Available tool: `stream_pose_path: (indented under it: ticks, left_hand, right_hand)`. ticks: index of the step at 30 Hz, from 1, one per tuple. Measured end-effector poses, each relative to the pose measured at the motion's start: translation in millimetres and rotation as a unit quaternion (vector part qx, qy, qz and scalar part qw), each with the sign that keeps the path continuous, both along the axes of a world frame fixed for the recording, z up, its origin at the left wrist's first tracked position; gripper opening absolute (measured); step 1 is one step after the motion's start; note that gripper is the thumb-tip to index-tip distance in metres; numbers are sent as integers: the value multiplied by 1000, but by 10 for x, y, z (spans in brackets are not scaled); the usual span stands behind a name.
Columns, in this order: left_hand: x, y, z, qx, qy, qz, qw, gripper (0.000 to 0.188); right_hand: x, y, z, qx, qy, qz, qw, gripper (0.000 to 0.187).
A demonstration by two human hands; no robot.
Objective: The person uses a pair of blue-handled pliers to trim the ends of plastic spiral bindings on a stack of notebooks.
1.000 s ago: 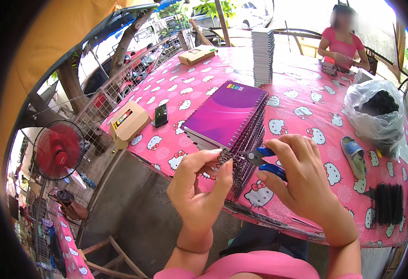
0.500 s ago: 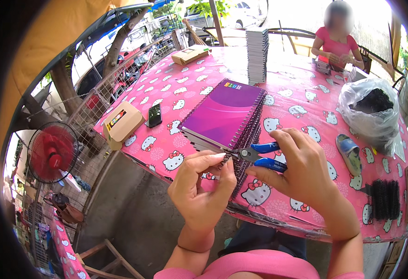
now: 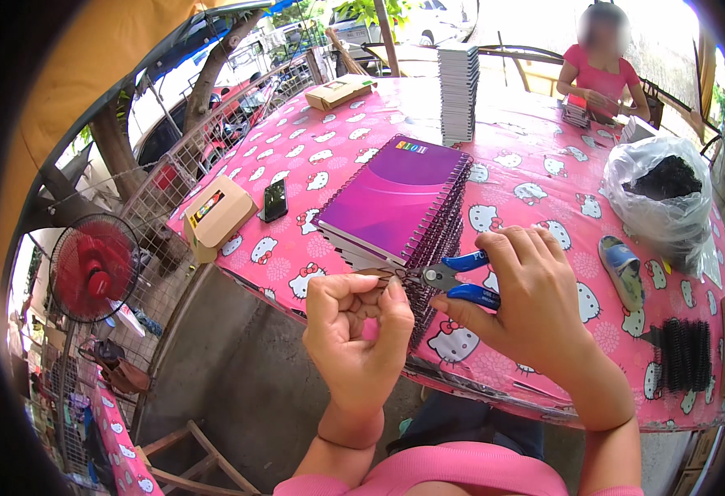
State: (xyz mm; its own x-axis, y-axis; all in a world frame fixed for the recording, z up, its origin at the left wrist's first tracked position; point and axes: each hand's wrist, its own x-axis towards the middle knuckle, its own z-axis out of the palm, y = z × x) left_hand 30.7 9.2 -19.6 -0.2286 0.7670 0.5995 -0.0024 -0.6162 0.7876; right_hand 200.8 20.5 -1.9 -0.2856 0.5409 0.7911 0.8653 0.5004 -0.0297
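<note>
My right hand (image 3: 536,289) is closed round the blue handles of wire cutters (image 3: 466,281), their jaws pointing left. At the jaw tips is a thin dark wire (image 3: 397,274), its near end pinched between the thumb and forefinger of my left hand (image 3: 358,318). Whether the jaws are closed on the wire is too small to tell. Just beyond my hands lies a stack of spiral notebooks (image 3: 399,194) with a purple top cover and dark coils down the right side. The lower part of the stack is partly hidden by my hands.
Black spiral coils (image 3: 683,355) and a blue-green slipper-shaped item (image 3: 621,273) lie to the right, near a plastic bag of black coils (image 3: 660,198). A tall notebook stack (image 3: 457,95), phone (image 3: 275,201) and cardboard box (image 3: 220,217) stand farther off. Across the table sits another person (image 3: 602,74).
My left fingertips have shifted slightly left, and a loop of wire now shows between them and the cutters. The cutters stay nearly in place. The other person's hands have moved.
</note>
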Motion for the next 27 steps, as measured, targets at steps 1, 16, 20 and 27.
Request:
stream_pose_path:
  ticks: [1,16,20,27]
  left_hand:
    - [9,2,8,1,-1,-3,1000,20]
    - [29,40,14,-29,-17,-29,999,29]
    - [16,53,-4,-39,1,-18,999,30]
    - [13,50,-22,-57,-48,-30,997,31]
  right_hand:
    - [4,-10,-5,-35,14,1,999,52]
    - [65,117,-109,12,32,15,999,50]
    - [68,8,-133,-159,69,3,985,51]
    - [170,47,-208,-1,40,-10,999,52]
